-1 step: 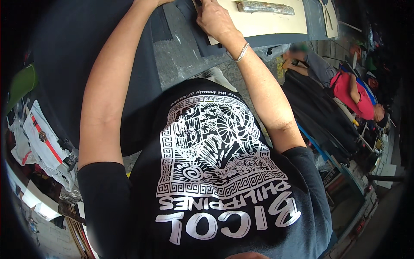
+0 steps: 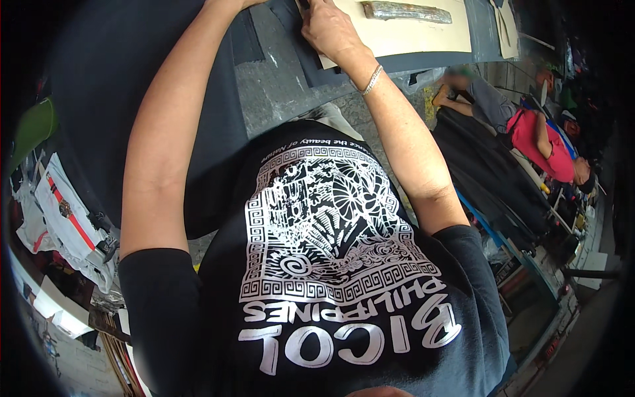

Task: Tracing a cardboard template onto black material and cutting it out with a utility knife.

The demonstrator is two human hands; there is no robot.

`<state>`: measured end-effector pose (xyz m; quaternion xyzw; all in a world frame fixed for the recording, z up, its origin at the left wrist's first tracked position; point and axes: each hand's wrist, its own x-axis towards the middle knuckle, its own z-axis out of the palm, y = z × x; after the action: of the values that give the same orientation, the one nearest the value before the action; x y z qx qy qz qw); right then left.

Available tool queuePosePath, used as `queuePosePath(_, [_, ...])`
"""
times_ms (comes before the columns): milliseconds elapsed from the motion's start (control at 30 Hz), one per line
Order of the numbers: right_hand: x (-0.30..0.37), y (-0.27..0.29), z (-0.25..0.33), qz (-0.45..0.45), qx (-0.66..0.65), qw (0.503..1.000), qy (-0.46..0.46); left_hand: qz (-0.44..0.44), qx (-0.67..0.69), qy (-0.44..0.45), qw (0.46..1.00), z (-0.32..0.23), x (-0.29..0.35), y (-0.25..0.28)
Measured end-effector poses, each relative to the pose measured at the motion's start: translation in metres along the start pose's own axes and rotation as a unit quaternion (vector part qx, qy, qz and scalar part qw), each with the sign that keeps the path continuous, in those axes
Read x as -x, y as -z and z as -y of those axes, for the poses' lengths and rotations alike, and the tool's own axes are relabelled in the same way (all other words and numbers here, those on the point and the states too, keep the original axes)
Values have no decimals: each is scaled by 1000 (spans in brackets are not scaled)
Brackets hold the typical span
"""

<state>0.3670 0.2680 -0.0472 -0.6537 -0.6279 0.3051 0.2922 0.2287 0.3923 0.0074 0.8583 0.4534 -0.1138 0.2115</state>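
My right hand [image 2: 329, 30], with a bracelet [image 2: 372, 79] at its wrist, rests at the left edge of a tan pattern sheet [image 2: 433, 40]. Its fingers are closed and bent downward at the top of the view; a small dark item shows beside them, too hidden to name. Only the edge of my left hand [image 2: 249, 2] shows, its fingers cut off by the upper border, over black sheet material [image 2: 218, 86]. A wrapped, bar-like weight [image 2: 407, 12] lies on the tan sheet, right of my right hand. Under the sheet is more dark material [image 2: 423, 61].
A worn grey work surface [image 2: 268, 92] shows between the dark sheets. Another tan piece [image 2: 508, 30] lies at the far right. Beyond, a person in a red shirt [image 2: 539, 145] is near a pile of black material [image 2: 489, 169]. White bags [image 2: 69, 212] are at left.
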Motion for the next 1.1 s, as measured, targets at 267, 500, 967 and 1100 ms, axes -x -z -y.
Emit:
queuePosePath(267, [7,21,15,11,71,997,8,-4,-3,-10,1000,-6,-2,2])
queuePosePath(500, [6,14,6,44,44,998,-12,-7,-3,-7,1000,-6,0,11])
queuePosePath(967, [33,10,8,29,6,1000,4,-13,-4,-9,1000,3,1,27])
queuePosePath(1100, [43,16,14,20,-11,1000,8,-13,7,-1,1000,3,-1,30])
